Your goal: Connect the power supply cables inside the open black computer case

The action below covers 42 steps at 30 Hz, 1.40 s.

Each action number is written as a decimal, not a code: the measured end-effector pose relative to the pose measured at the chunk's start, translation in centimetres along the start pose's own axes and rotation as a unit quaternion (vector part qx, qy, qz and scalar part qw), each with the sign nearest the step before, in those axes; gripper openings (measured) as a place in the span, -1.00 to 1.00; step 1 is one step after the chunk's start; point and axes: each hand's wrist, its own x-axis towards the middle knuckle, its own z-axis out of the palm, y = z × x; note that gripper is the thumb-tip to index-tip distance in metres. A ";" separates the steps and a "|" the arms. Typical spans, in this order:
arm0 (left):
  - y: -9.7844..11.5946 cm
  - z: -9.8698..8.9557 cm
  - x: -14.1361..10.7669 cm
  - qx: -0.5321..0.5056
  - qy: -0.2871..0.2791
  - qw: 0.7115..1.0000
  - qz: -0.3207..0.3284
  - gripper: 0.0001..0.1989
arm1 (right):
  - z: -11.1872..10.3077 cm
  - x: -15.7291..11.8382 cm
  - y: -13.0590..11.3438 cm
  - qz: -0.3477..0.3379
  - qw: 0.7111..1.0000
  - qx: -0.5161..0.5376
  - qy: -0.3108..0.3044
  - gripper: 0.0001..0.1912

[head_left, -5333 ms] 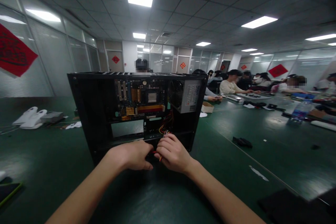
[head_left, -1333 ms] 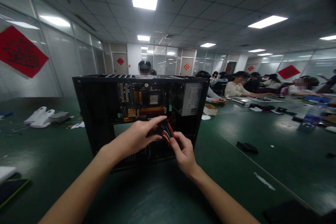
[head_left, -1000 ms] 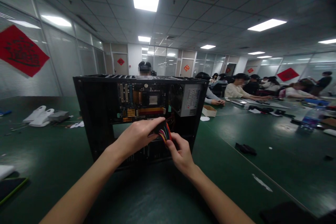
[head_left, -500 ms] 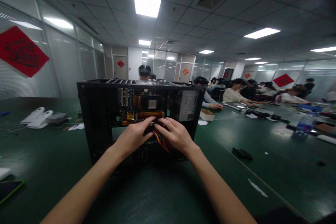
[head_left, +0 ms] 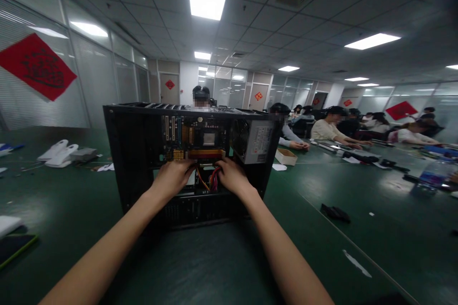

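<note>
An open black computer case (head_left: 118,157) stands in front of me, its motherboard (head_left: 196,128) facing me. My left hand (head_left: 173,175) is inside, its fingers bent together at the left end of a red-orange memory module (head_left: 205,153). At the right end, my right hand (head_left: 233,176) has its fingers curled the same way. Between the fingertips, just below the module, runs a thin strip (head_left: 207,165) too dark to name. Red and yellow cables (head_left: 214,180) hang beside my right fingers. The fingertips are partly hidden.
A silver power supply (head_left: 259,142) sits in the case's upper right. On the green table (head_left: 300,228) are a small open box (head_left: 286,156), a black item (head_left: 335,213), a plastic bottle (head_left: 434,174) and a white bag (head_left: 59,152). Several people sit beyond.
My hands have moved apart, from close together at the middle to the two ends of the memory module. The cables between them show more. The view has shifted slightly left.
</note>
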 end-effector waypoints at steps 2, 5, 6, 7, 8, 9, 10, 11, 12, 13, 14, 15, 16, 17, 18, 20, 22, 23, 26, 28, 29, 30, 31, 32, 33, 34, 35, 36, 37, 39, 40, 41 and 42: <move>0.2 -0.2 -0.1 0.026 -0.027 0.999 -0.015 -0.71 | 0.0 0.1 0.0 0.006 1.000 -0.007 -0.014 -0.70; 0.6 -0.8 -0.3 0.066 -0.037 0.997 -0.035 -0.72 | 0.1 0.2 0.0 0.010 0.999 -0.008 -0.032 -0.73; 0.6 -0.9 -0.3 0.075 -0.033 0.996 -0.035 -0.71 | 0.1 0.2 0.0 0.010 0.999 -0.005 -0.034 -0.73; 0.7 -0.8 -0.2 0.082 -0.029 0.996 -0.033 -0.71 | 0.1 0.2 0.1 0.010 0.999 -0.002 -0.035 -0.73; 0.7 -0.7 0.1 0.087 -0.029 0.995 -0.030 -0.72 | 0.1 0.2 0.1 0.009 0.999 0.003 -0.034 -0.73; 0.6 -0.4 0.4 0.092 -0.036 0.995 -0.025 -0.72 | 0.2 0.2 0.2 0.007 0.999 0.006 -0.033 -0.73; 0.6 -0.1 0.9 0.098 -0.048 0.994 -0.018 -0.72 | 0.2 0.2 0.2 0.005 0.999 0.008 -0.032 -0.73; 0.6 0.3 1.4 0.104 -0.062 0.993 -0.009 -0.73 | 0.2 0.2 0.2 0.003 0.999 0.010 -0.031 -0.73; 0.6 0.8 2.0 0.110 -0.079 0.991 0.002 -0.73 | 0.2 0.2 0.2 0.001 1.000 0.009 -0.029 -0.73; 0.5 1.2 2.6 0.115 -0.095 0.989 0.013 -0.72 | 0.1 0.1 0.2 0.002 1.000 0.008 -0.027 -0.74; 0.5 1.6 3.1 0.118 -0.110 0.987 0.019 -0.72 | 0.1 0.1 0.1 0.004 1.000 0.005 -0.026 -0.74; 0.5 1.9 3.5 0.121 -0.125 0.984 0.022 -0.72 | 0.2 0.1 0.1 0.005 1.000 0.004 -0.025 -0.75; 0.5 2.2 3.8 0.125 -0.140 0.982 0.022 -0.73 | 0.2 0.1 0.0 0.005 1.000 0.002 -0.024 -0.77; 0.5 2.5 4.1 0.129 -0.156 0.979 0.023 -0.73 | 0.2 0.1 0.0 0.005 1.000 0.001 -0.024 -0.78; 0.5 2.7 4.3 0.134 -0.172 0.976 0.024 -0.73 | 0.3 0.1 0.0 0.003 1.000 0.000 -0.025 -0.80; 0.5 3.0 4.4 0.146 -0.192 0.970 0.033 -0.73 | 0.4 0.1 0.0 -0.002 1.000 0.000 -0.030 -0.83; 0.4 3.2 4.4 0.153 -0.191 0.969 0.043 -0.72 | 0.5 0.2 0.0 -0.004 0.999 0.000 -0.036 -0.83; 0.4 3.2 4.4 0.152 -0.185 0.970 0.045 -0.72 | 0.6 0.2 0.0 -0.005 0.999 0.001 -0.038 -0.83; 0.5 3.3 4.3 0.149 -0.173 0.973 0.035 -0.72 | 0.6 0.3 0.0 -0.009 0.999 0.003 -0.042 -0.82; 0.6 3.3 4.2 0.152 -0.178 0.972 0.022 -0.71 | 0.6 0.3 0.0 -0.013 0.999 0.005 -0.044 -0.82; 0.7 3.3 4.2 0.155 -0.181 0.971 0.017 -0.70 | 0.6 0.3 0.0 -0.014 0.999 0.007 -0.047 -0.82; 0.8 3.3 4.1 0.157 -0.184 0.970 0.013 -0.69 | 0.6 0.3 0.0 -0.013 0.999 0.010 -0.050 -0.81; 0.9 3.3 4.1 0.160 -0.186 0.969 0.009 -0.68 | 0.6 0.3 0.0 -0.013 0.998 0.011 -0.053 -0.81; 0.9 3.3 4.2 0.162 -0.186 0.969 0.006 -0.68 | 0.6 0.3 0.0 -0.012 0.998 0.013 -0.057 -0.81; 0.9 3.4 4.2 0.165 -0.186 0.969 0.004 -0.67 | 0.6 0.3 0.0 -0.010 0.998 0.013 -0.059 -0.80; 0.9 3.5 4.3 0.168 -0.186 0.968 0.003 -0.67 | 0.6 0.3 0.0 -0.008 0.998 0.013 -0.061 -0.80; 0.9 3.6 4.3 0.171 -0.185 0.968 0.001 -0.67 | 0.5 0.3 0.1 -0.007 0.998 0.012 -0.062 -0.80; 0.9 3.7 4.4 0.175 -0.185 0.967 -0.001 -0.67 | 0.5 0.3 0.0 -0.006 0.998 0.012 -0.063 -0.80; 0.9 3.9 4.5 0.177 -0.185 0.967 -0.002 -0.68 | 0.5 0.3 0.0 -0.006 0.998 0.012 -0.064 -0.80; 0.8 4.1 4.6 0.179 -0.181 0.967 -0.002 -0.69 | 0.3 0.2 -0.1 -0.006 0.998 0.011 -0.061 -0.81; 0.7 4.2 4.7 0.178 -0.178 0.968 -0.002 -0.69 | 0.3 0.1 -0.2 -0.006 0.998 0.009 -0.056 -0.82; 0.6 4.2 4.7 0.175 -0.175 0.969 -0.001 -0.70 | 0.2 0.1 -0.3 -0.003 0.999 0.006 -0.049 -0.82; 0.6 4.2 4.7 0.171 -0.173 0.970 -0.002 -0.70 | 0.1 0.0 -0.4 0.003 0.999 0.001 -0.040 -0.82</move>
